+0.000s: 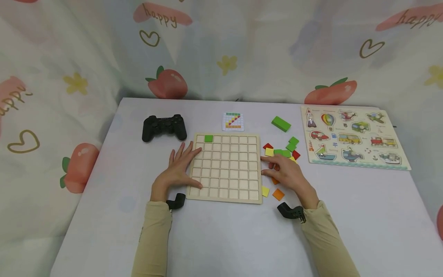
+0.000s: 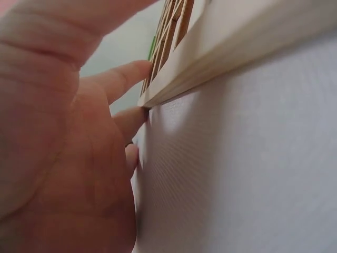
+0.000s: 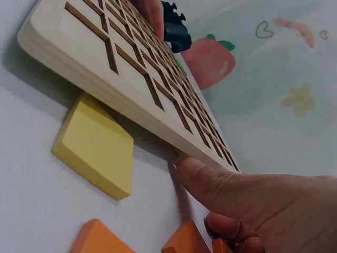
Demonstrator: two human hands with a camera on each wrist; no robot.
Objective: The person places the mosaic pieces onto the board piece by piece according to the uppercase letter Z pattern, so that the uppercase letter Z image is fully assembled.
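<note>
A wooden grid board (image 1: pixel 225 199) lies before me, with one green square tile (image 1: pixel 209 138) in its top row. My left hand (image 1: pixel 178 167) is spread over the board's left edge, its thumb and fingertips touching the frame. At the right edge, my right hand (image 1: pixel 285 173) touches the frame with thumb and index finger apart, the other fingers bent. In the right wrist view the thumb (image 3: pixel 202 176) meets the board's side, and a yellow tile (image 3: pixel 97 150) lies partly under the rim. Orange tiles (image 1: pixel 278 194) lie beside and beneath this hand.
Loose green tiles (image 1: pixel 292 146), red and yellow ones lie right of the board. Behind stand a pattern card (image 1: pixel 233 122) and a green block (image 1: pixel 281 124). A black game controller (image 1: pixel 164 128) sits at left, a vehicle puzzle (image 1: pixel 356 138) at right.
</note>
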